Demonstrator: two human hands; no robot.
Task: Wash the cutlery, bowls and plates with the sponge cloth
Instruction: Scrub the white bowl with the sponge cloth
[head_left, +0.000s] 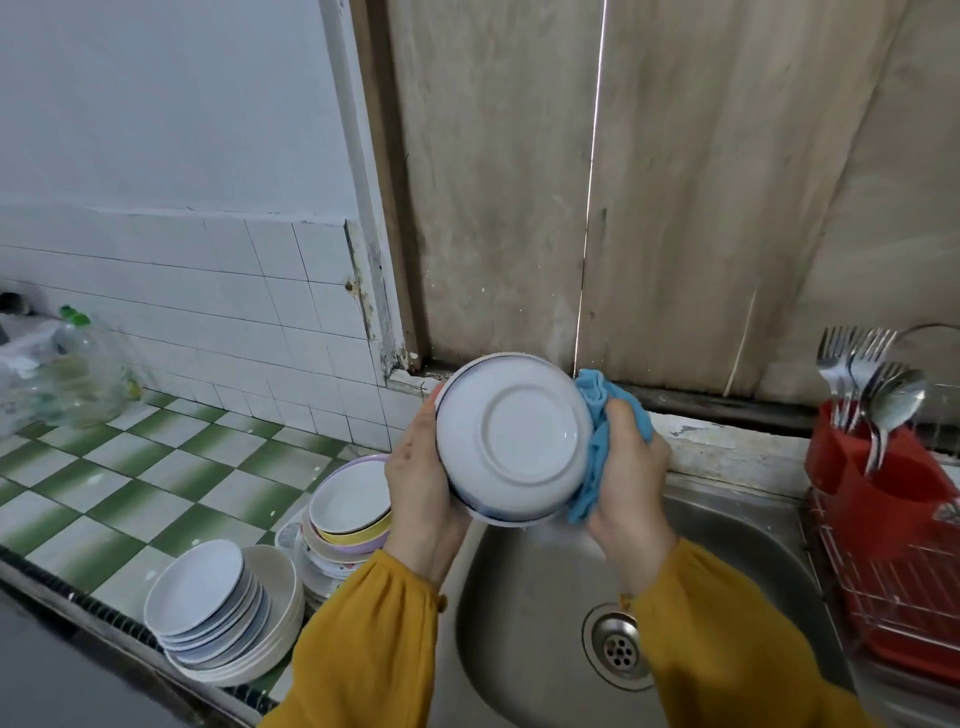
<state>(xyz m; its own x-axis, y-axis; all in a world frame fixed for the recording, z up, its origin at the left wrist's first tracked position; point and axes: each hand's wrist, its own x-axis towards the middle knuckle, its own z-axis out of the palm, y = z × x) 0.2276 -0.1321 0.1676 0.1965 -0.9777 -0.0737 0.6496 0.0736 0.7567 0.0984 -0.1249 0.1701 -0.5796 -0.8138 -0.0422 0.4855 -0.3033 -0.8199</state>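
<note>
A person holds a white bowl (514, 436) above the steel sink (519, 613), with its base turned toward the camera. The left grip (421, 483) curls round the bowl's left rim. The right grip (628, 467) clutches a blue sponge cloth (592, 397) and presses it against the bowl's right side. On the green-checked bench (104, 493) to the left sits a stack of white plates (208, 597), with a stack of bowls (348, 501) just beside it. At the right, forks and spoons (862, 374) stand upright in a red holder (852, 467) by a wire rack (893, 587).
</note>
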